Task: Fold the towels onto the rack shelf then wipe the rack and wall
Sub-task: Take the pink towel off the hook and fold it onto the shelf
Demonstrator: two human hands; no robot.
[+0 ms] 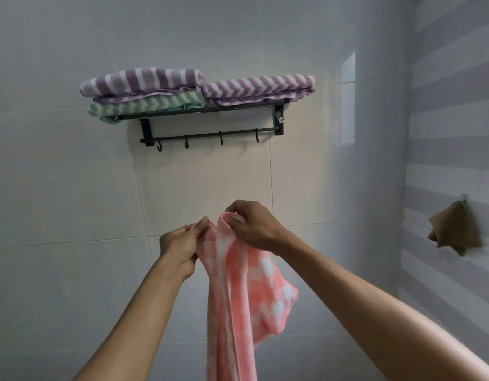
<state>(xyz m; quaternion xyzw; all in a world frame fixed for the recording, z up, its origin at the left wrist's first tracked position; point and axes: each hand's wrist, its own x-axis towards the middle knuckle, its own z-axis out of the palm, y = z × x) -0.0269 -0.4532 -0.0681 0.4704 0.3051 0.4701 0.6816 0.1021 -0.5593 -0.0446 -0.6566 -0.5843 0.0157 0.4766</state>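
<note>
Both hands are raised in front of a tiled wall (59, 188), working the top edge of a pink and white towel (232, 298). The left hand (180, 243) pinches one part of that edge between thumb and fingers, and the right hand (251, 226) pinches the edge just beside it, fingers curled over the cloth. The two hands sit close together, nearly touching, with a small fold of towel standing up between them. The rest of the towel hangs down loosely between the forearms and runs out of view at the bottom; one corner sticks out to the right below the right wrist.

Above the hands, a black rack (210, 110) is fixed to the wall. Its shelf carries three folded striped towels. At the left end a purple and white towel (144, 81) lies on top of a green and white towel (144, 105), whose left end hangs slightly past the shelf's left edge. A second purple and white towel (259, 88) lies at the right end of the shelf, touching the left stack. Under the shelf runs a bar with four hooks (186, 145), all bare.

On the side wall to the right, well apart from the rack, a brown cloth (455, 229) hangs from a small hook.
</note>
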